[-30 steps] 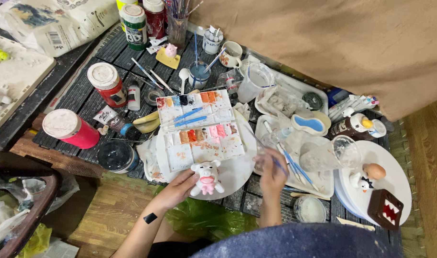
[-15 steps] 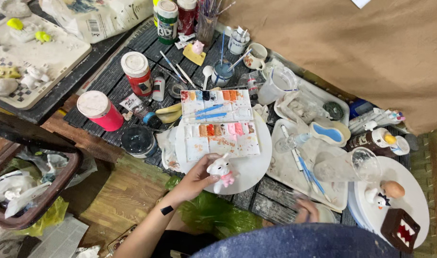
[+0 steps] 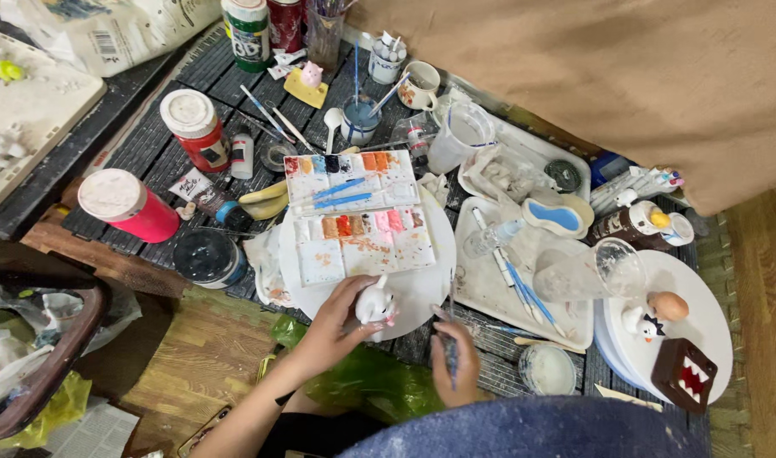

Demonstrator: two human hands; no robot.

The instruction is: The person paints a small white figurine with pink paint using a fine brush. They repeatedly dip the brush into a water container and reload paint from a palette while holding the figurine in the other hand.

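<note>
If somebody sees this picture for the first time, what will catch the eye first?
The paint palette, its wells full of orange, pink and blue, lies at the centre on a round white board. Just below it, the left hand holds a small white figurine, and the right hand holds a brush.

A small white figurine (image 3: 377,305) with pink patches sits low in the middle of the frame, upright or nearly so, over the near edge of a round white plate (image 3: 422,293); its face is too small to make out. Just to its right, lower in the frame, a thin paintbrush (image 3: 452,339) (blue-handled, as far as can be told) stands almost vertical in the picture, its upper end close to the figurine without touching it.
</note>
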